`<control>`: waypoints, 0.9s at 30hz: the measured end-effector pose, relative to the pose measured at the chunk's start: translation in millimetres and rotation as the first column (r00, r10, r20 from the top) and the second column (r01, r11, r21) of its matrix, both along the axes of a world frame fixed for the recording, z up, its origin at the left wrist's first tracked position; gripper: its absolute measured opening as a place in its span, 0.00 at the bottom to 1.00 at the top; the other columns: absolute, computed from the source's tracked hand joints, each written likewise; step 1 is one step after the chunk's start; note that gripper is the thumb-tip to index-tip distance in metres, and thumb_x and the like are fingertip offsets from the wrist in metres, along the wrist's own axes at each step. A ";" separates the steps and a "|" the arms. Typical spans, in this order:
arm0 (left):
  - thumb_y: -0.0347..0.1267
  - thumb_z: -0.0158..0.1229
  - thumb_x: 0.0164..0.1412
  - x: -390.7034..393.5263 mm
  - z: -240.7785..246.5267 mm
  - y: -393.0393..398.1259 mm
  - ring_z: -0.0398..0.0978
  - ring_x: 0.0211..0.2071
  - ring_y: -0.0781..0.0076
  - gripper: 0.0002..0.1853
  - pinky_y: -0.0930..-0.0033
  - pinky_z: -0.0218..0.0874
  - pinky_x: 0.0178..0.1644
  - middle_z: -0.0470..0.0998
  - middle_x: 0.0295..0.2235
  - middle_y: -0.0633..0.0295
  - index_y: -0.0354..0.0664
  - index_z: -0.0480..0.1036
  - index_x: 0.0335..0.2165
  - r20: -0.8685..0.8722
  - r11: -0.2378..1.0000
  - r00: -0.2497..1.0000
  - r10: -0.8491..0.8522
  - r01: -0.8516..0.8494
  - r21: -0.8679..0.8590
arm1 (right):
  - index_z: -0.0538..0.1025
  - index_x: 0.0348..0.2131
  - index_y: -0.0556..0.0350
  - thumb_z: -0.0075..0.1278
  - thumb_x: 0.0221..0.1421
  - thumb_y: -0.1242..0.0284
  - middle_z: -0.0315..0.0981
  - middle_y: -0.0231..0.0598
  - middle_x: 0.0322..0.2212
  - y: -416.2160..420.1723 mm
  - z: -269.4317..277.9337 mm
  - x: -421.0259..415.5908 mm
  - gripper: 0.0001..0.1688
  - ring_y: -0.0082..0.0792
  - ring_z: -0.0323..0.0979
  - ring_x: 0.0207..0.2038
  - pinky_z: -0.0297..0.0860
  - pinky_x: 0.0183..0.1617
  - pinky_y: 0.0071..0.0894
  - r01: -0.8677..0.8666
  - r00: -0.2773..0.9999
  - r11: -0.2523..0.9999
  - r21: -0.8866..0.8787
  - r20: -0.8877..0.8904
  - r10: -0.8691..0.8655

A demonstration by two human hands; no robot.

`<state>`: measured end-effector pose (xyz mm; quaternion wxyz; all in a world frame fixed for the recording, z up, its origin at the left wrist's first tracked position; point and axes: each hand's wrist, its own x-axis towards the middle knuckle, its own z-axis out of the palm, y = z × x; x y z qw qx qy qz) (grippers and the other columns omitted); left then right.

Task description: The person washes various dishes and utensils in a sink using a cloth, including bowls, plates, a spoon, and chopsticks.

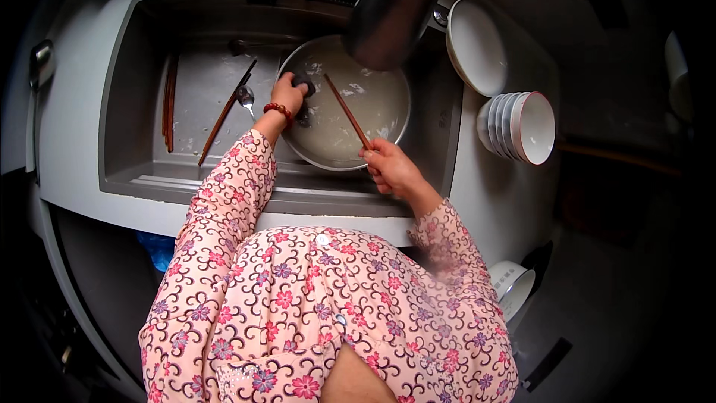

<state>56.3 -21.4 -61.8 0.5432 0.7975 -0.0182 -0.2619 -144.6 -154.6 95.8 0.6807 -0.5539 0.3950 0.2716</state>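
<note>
My left hand [287, 96] grips a dark scrubbing pad [302, 85] at the left rim of a large round basin [358, 117]. Cloudy water with patches of foam fills the basin. In my right hand [390, 163] is a brown wooden chopstick [345, 109], held by its near end and slanting up to the left over the water; it may be more than one stick. Left of the basin, a metal spoon [245, 96] lies on the sink floor near my left wrist, beside a loose pair of chopsticks [226, 115].
A bundle of chopsticks [169, 103] lies along the left of the steel sink [279, 201]. Right of it, on the white counter, are a large bowl [477, 47] and several stacked bowls [517, 127]. A blurred dark object [394, 17] overhangs the basin. A ladle [38, 73] lies far left.
</note>
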 end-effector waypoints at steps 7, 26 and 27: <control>0.31 0.52 0.51 -29.2 36.7 -9.6 0.71 0.35 0.63 0.14 0.60 0.62 0.38 0.72 0.36 0.60 0.43 0.66 0.39 -0.572 0.941 0.751 -0.328 0.208 -0.267 | 0.65 0.29 0.58 0.34 0.58 0.70 0.55 0.24 0.14 8.5 -44.0 27.2 0.10 0.15 0.47 0.11 0.46 0.11 0.15 0.308 0.950 0.936 0.170 -0.005 -0.312; 0.29 0.56 0.49 -9.0 21.0 -7.4 0.66 0.21 0.77 0.09 0.74 0.57 0.20 0.71 0.23 0.66 0.39 0.67 0.31 -0.323 0.908 0.946 -0.028 -0.111 -0.405 | 0.61 0.26 0.50 0.32 0.59 0.68 0.48 0.21 0.13 33.2 -5.9 22.7 0.10 0.13 0.41 0.11 0.40 0.10 0.13 0.162 0.986 0.923 0.350 -0.028 -0.162; 0.29 0.56 0.49 -7.4 14.6 -8.1 0.66 0.22 0.77 0.10 0.74 0.57 0.22 0.71 0.23 0.65 0.38 0.67 0.32 -0.270 0.902 0.963 0.005 -0.121 -0.414 | 0.61 0.27 0.50 0.32 0.59 0.68 0.48 0.21 0.13 29.7 0.5 16.3 0.10 0.12 0.41 0.11 0.40 0.10 0.13 0.157 0.987 0.921 0.357 -0.042 -0.152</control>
